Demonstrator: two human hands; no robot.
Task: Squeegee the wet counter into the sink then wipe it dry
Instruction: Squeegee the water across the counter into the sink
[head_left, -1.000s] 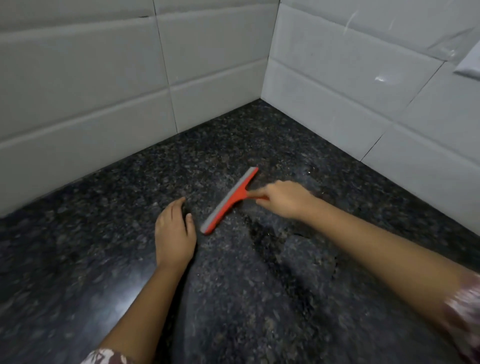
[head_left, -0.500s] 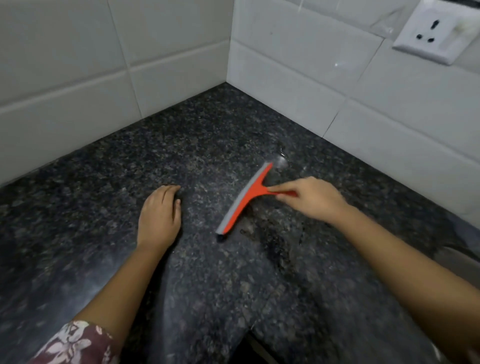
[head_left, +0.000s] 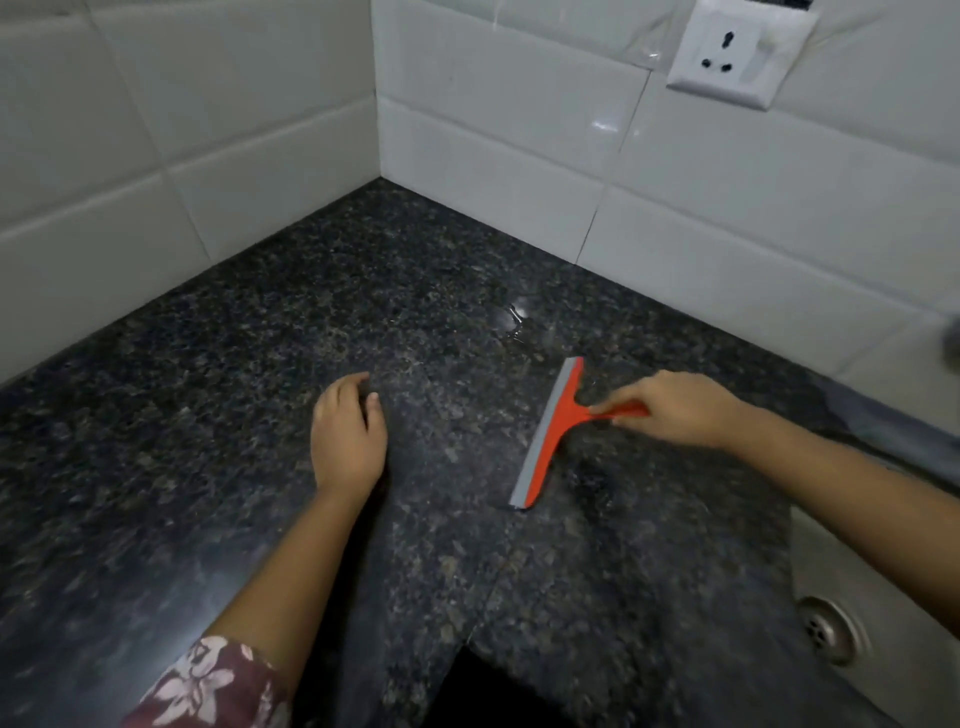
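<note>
An orange squeegee (head_left: 551, 434) with a grey rubber blade lies blade-down on the dark speckled granite counter (head_left: 260, 395). My right hand (head_left: 675, 410) grips its orange handle from the right. My left hand (head_left: 348, 436) rests flat on the counter, palm down, to the left of the blade and apart from it. A small puddle of water (head_left: 514, 317) glints on the stone beyond the blade's far end. The steel sink (head_left: 852, 587) with its drain (head_left: 828, 629) shows at the lower right.
White tiled walls (head_left: 208, 130) meet in a corner behind the counter. A white wall socket (head_left: 737, 52) sits high on the right wall. The counter's front edge drops to a dark gap (head_left: 483, 691) at the bottom.
My right hand has drawn the squeegee to the right across the counter, away from my left hand. The view has swung right, bringing the socket and the sink into sight.
</note>
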